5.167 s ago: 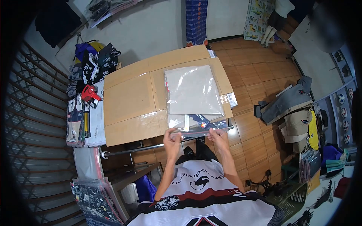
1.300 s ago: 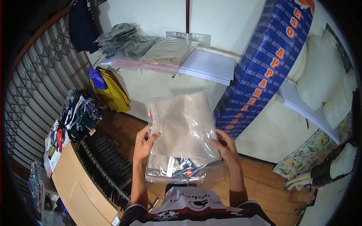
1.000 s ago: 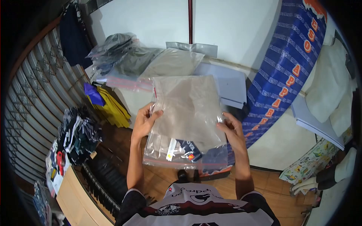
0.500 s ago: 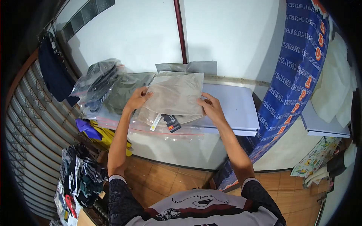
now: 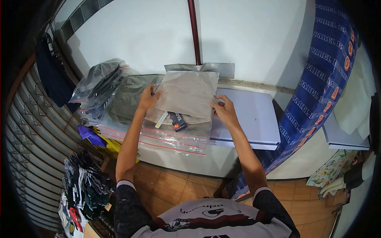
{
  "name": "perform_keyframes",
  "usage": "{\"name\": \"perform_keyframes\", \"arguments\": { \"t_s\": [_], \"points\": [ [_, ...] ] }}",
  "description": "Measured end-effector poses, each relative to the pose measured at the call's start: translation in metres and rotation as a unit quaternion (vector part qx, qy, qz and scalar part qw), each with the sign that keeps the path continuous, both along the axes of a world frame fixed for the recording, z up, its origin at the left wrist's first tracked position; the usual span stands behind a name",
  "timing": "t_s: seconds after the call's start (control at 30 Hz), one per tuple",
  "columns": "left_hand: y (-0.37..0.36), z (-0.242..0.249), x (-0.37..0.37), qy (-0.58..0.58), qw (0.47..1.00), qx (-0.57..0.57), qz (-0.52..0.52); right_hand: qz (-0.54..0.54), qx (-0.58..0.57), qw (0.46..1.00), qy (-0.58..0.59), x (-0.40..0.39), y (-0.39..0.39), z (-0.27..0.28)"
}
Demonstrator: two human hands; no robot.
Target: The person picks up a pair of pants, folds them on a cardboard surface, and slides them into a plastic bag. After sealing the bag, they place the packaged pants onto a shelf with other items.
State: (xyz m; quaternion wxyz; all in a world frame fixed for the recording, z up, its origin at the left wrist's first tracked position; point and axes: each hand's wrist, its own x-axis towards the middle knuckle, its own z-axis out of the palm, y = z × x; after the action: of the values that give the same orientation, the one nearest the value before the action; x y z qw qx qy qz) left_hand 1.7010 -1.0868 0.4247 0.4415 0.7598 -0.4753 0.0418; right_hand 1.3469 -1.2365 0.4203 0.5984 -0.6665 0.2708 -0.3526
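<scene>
A folded beige garment (image 5: 184, 93) lies in a clear plastic bag on the shelf, with a dark tag (image 5: 177, 122) and a white label (image 5: 161, 119) at its lower edge. My left hand (image 5: 149, 99) pinches the bag's left edge. At its right edge, my right hand (image 5: 224, 110) has thumb and fingers closed on the plastic. The bag's open end with red zip lines (image 5: 174, 148) hangs over the shelf's front. A bagged olive garment (image 5: 131, 97) lies just left of my left hand.
More bagged dark clothes (image 5: 99, 81) are at the shelf's left end. A pale flat box (image 5: 248, 117) lies right of the bag, beside a blue printed column (image 5: 313, 83). Piled clothes (image 5: 85, 182) stand at lower left, and yellow and purple cloth (image 5: 93, 136) hangs below the shelf.
The beige garment's bag lies flatter, and its red-lined end extends farther down over the shelf edge. Both hands keep to its sides. The camera view has shifted slightly.
</scene>
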Motion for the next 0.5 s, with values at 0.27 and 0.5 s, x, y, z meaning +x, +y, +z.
{"name": "perform_keyframes", "arguments": {
  "t_s": [0.27, 0.5],
  "points": [
    [0.049, 0.015, -0.065, -0.057, 0.988, -0.13, 0.065, -0.087, -0.093, 0.988, -0.083, -0.036, 0.026, -0.024],
    [0.17, -0.099, -0.192, 0.098, 0.896, -0.387, 0.194, 0.134, 0.08, 0.987, 0.042, -0.156, 0.114, -0.093]
  ]
}}
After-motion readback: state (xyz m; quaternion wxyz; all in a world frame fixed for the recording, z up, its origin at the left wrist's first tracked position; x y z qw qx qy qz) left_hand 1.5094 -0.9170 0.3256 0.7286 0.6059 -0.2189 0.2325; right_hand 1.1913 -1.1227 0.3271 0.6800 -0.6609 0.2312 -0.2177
